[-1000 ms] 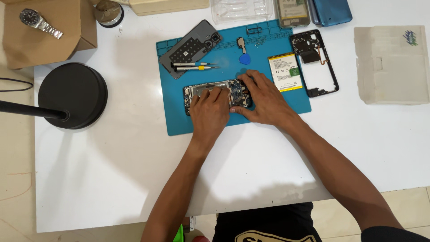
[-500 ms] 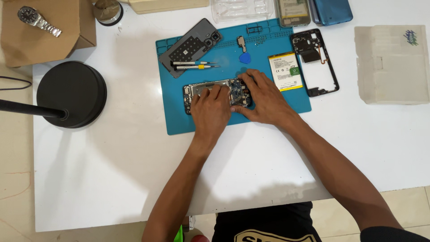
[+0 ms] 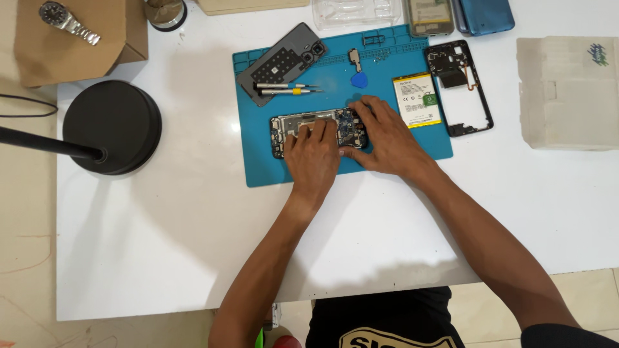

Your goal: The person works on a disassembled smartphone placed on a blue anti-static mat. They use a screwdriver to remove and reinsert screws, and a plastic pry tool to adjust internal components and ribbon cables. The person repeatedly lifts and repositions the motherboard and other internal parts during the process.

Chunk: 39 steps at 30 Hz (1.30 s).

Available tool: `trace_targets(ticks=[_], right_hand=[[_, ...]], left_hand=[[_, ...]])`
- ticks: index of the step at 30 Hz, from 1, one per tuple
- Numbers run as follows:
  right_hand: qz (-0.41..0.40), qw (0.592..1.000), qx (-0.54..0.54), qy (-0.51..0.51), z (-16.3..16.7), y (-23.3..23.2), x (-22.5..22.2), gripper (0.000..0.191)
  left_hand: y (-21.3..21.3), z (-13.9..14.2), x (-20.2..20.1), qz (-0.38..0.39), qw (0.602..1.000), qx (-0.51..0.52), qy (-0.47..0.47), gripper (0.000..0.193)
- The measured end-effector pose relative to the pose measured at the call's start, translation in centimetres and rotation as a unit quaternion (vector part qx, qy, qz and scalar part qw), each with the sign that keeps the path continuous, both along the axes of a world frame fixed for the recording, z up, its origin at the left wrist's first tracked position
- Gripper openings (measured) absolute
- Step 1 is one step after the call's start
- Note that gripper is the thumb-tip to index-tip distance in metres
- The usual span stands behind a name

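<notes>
An opened phone body [image 3: 303,124] with bare circuitry lies across the middle of a blue work mat [image 3: 271,167]. My left hand [image 3: 314,154] rests on its middle, fingertips pressing on the metal frame. My right hand [image 3: 380,138] covers the phone's right end, fingers bent over the board; whether it pinches a small part is hidden. Just right of that hand lies a white and yellow battery [image 3: 417,100]. Two screwdrivers [image 3: 284,89] lie above the phone, next to a grey back cover [image 3: 280,61].
A black phone frame [image 3: 459,87] sits at the mat's right edge, a blue pick [image 3: 358,80] near its top. A black round lamp base [image 3: 111,127] stands at left, a cardboard box [image 3: 77,55] with a wristwatch [image 3: 68,22] behind it, a whitish box [image 3: 567,93] at right.
</notes>
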State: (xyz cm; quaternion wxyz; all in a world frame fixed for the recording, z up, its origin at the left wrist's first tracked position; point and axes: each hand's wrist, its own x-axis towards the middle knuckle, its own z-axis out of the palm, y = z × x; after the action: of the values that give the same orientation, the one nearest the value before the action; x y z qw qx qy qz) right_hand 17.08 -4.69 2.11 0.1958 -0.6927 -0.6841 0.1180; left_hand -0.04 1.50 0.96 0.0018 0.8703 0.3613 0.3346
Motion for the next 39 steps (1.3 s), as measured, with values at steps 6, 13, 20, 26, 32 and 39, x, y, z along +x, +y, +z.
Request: trace_targets(ticks=[6, 13, 20, 26, 32, 39], right_hand=[[0.001, 1.000, -0.006, -0.003, 0.2, 0.3, -0.1, 0.095], [0.001, 1.000, 0.001, -0.015, 0.4, 0.3, -0.2, 0.095], [-0.001, 1.000, -0.013, -0.008, 0.7, 0.3, -0.3, 0.095], [-0.003, 1.000, -0.014, -0.008, 1.1, 0.4, -0.5, 0.095], [-0.009, 1.000, -0.015, -0.002, 1.2, 0.4, -0.6, 0.098], [-0.010, 1.000, -0.017, -0.005, 0.9, 0.5, -0.6, 0.097]], left_hand=[[0.0, -0.6, 0.2, 0.008, 1.000, 0.002, 0.008, 0.030], [0.0, -0.8, 0.2, 0.014, 1.000, 0.002, 0.015, 0.031], [-0.1, -0.9, 0.3, 0.016, 1.000, 0.009, 0.008, 0.031], [0.4, -0.8, 0.1, 0.002, 1.000, 0.003, 0.007, 0.030], [0.7, -0.6, -0.4, -0.023, 1.000, 0.001, -0.009, 0.025], [0.5, -0.5, 0.1, 0.000, 0.999, -0.037, 0.002, 0.021]])
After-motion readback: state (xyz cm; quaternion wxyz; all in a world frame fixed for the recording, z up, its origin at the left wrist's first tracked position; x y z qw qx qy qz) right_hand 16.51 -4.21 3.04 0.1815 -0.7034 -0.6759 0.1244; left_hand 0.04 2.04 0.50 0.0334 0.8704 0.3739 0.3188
